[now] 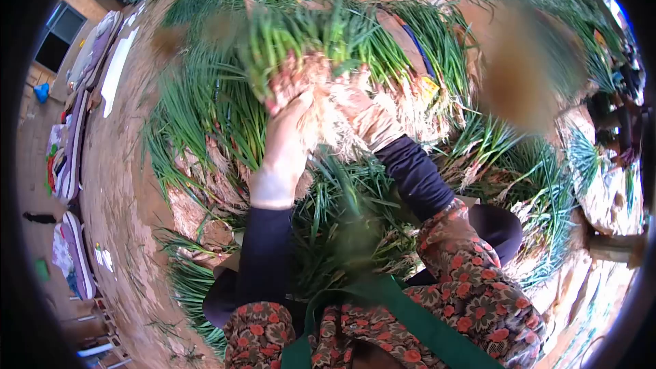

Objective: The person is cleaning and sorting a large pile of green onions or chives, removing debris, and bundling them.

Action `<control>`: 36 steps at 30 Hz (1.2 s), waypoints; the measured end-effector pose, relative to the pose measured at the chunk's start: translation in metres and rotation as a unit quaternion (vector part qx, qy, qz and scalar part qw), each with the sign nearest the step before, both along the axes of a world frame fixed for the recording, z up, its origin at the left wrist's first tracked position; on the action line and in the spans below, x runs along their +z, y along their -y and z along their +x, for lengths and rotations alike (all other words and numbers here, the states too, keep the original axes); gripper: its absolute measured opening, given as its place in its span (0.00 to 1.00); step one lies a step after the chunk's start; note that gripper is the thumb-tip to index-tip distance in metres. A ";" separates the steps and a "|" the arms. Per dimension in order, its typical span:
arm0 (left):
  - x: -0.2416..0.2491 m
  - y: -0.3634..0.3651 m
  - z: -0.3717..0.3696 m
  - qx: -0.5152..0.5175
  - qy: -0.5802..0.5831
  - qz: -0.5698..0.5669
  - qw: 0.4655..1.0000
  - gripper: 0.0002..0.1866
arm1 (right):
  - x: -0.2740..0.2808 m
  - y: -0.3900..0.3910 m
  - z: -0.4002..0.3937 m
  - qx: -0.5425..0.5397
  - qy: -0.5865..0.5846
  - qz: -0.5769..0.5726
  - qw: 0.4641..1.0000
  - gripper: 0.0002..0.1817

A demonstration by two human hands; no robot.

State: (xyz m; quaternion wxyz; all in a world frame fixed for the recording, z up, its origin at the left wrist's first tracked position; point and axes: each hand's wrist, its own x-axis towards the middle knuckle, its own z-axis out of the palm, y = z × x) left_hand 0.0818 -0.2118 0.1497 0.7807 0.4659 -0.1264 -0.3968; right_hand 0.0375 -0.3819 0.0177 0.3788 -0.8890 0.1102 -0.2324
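A bunch of spring onions [307, 58] is raised in front of me, green leaves pointing away and pale roots toward me. My left hand [290, 119] is closed around the left side of its root end. At the right side of the roots, my right hand [361, 111] grips the same bunch, its fingers blurred and partly lost among the roots. Just to the right lie more spring onions [417, 96] with a yellow tag among them. Beneath my forearms is a heap of loose green leaves [342, 191].
Piles of spring onions [198, 109] surround me on the earthen floor [116, 184]. A brown and blue strip [403, 37] lies across the stalks ahead. Along the left stand long low cushioned seats [78, 123]. Blurred spots cover parts of the view.
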 end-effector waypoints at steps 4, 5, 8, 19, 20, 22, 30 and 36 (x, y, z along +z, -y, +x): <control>-0.003 -0.037 -0.039 0.084 -0.013 -0.026 0.996 0.16 | 0.044 -0.023 -0.002 0.118 0.005 -0.173 0.978 0.10; -0.011 -0.037 -0.039 0.083 -0.057 -0.036 0.994 0.16 | 0.049 -0.022 -0.007 0.155 0.006 -0.169 0.973 0.10; -0.084 -0.067 -0.008 -0.068 -0.253 -0.074 0.962 0.14 | 0.010 0.011 0.016 0.348 0.040 -0.111 0.930 0.15; -0.174 -0.114 -0.040 0.009 -0.235 0.091 0.968 0.16 | 0.036 0.019 -0.091 -0.136 -0.367 -0.158 0.907 0.20; -0.189 -0.129 -0.050 0.002 -0.262 0.035 0.965 0.18 | 0.012 0.012 -0.098 -0.081 -0.403 -0.284 0.866 0.19; -0.232 -0.158 -0.083 0.071 -0.326 -0.031 0.942 0.21 | -0.035 -0.013 -0.110 0.090 -0.390 -0.342 0.850 0.20; -0.242 -0.203 -0.166 -0.173 0.330 0.529 0.762 0.22 | 0.042 -0.163 -0.045 0.075 -0.056 0.052 0.994 0.16; -0.172 -0.206 -0.142 0.100 0.438 0.368 0.814 0.15 | 0.029 -0.167 0.009 -0.053 -0.308 -0.122 0.942 0.29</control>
